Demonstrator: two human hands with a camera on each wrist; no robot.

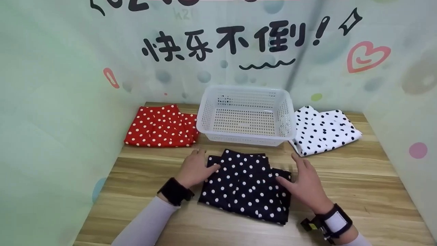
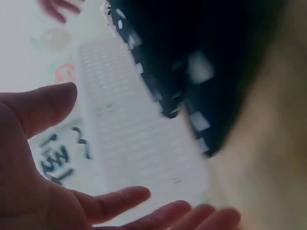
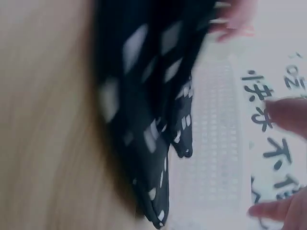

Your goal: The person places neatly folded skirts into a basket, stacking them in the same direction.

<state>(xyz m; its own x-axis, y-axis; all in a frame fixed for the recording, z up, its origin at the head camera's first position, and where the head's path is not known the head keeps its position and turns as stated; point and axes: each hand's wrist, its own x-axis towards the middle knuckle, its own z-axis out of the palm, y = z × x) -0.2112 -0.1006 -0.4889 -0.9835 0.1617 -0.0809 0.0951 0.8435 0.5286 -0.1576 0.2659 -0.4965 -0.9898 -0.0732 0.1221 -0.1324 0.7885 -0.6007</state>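
Backdrop [image 1: 227, 75] reading “快乐不倒!”, left hand [image 1: 194, 169], right hand [image 1: 309, 186], black cloth [image 1: 244, 186] between

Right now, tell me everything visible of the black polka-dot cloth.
The black cloth is scattered with white dots and looks like soft fabric. It lies folded in layers on the wood-grain table, its far edge stepped, its near edge straighter and slanted. It sits in front of the white basket, between the left hand and right hand. Both overlap its sides in the head view, but touch is unclear.
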